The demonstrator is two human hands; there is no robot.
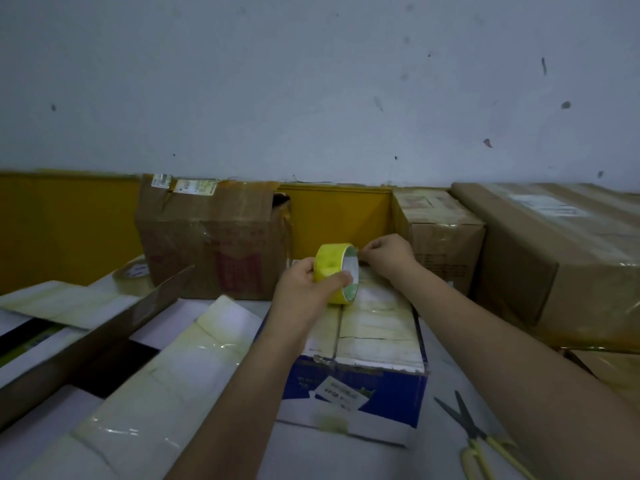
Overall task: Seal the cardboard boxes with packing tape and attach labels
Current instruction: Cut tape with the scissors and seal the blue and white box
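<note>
A yellow roll of packing tape (333,268) stands on edge above the far end of a blue-and-white cardboard box (377,341). My left hand (304,289) grips the roll, thumb across its outer face. My right hand (389,254) pinches the tape's free end just to the right of the roll. The box's top flaps are closed, with old yellowish tape over them and a seam down the middle. A small white label (343,393) sits on the box's blue front side.
Yellow-handled scissors (481,441) lie on the table at the lower right. An open box with raised flaps (104,327) is at the left. Brown cartons (214,237) (440,233) (554,244) stand along the wall. Another tape roll (133,271) lies behind the left box.
</note>
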